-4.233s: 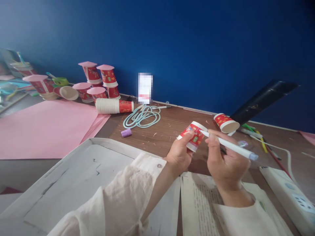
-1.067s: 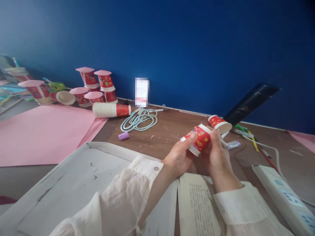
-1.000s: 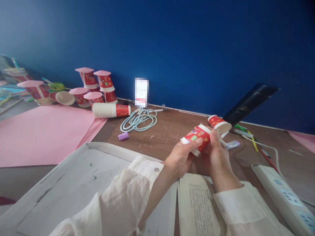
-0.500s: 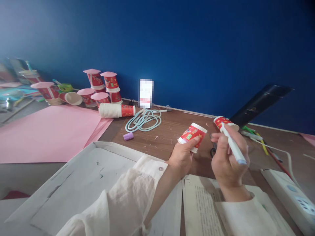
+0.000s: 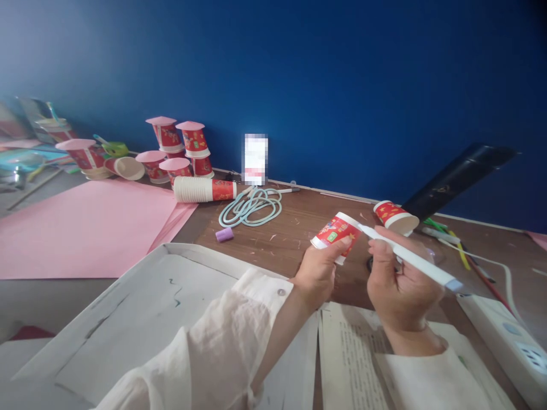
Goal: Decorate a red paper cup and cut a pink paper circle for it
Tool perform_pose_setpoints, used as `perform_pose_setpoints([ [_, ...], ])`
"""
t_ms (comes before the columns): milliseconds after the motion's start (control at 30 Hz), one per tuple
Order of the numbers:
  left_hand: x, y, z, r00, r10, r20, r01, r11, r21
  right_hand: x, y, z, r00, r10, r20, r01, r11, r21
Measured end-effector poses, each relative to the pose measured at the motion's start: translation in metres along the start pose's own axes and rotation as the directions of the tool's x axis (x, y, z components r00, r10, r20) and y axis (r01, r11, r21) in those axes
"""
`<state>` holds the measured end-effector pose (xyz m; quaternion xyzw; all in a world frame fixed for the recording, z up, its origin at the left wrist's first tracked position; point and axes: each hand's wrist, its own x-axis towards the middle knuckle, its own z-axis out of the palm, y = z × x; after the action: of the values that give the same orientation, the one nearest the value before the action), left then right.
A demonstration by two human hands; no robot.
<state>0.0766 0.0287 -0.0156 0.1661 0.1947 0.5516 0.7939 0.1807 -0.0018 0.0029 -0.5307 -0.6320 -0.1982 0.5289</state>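
My left hand [image 5: 318, 270] is closed around a red and white paper cup [image 5: 337, 232], which it holds tilted above the brown table. In my right hand [image 5: 401, 285] a white marker pen [image 5: 421, 266] is gripped like a writing tool. Its tip points left and sits close to the cup's rim; whether they touch I cannot tell. Beyond my right hand another red paper cup [image 5: 391, 213] lies on its side. A small purple cap [image 5: 224, 234] rests on the table, left of the held cup. Dark scissors, mostly hidden, lie behind my right hand.
Several red cups with pink paper tops [image 5: 192, 139] stand at the back left, beside a lying stack of nested cups [image 5: 194, 189]. A coiled cable [image 5: 252, 208], pink paper [image 5: 89, 228], a white box lid [image 5: 141, 302], printed sheets [image 5: 346, 353] and a power strip [image 5: 504, 336] surround my arms.
The marker has swung from pointing up toward the lying cup to pointing left at the held cup's rim. My left hand and its cup stay almost where they were.
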Motion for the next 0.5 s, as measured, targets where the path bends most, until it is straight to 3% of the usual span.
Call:
perform_pose_setpoints([
  [100,0.0021,-0.0016,-0.0022,0.998,0.022,0.053,-0.024,0.999,0.035,0.0021,0.0004,0.0000,0.999,-0.035,0.000,0.035,0.999,-0.019],
  [500,0.0021,0.0005,-0.0006,0.999,0.015,0.052,-0.017,0.999,0.036,-0.0024,0.0051,0.0018,1.000,-0.030,0.001,0.030,0.998,-0.048],
])
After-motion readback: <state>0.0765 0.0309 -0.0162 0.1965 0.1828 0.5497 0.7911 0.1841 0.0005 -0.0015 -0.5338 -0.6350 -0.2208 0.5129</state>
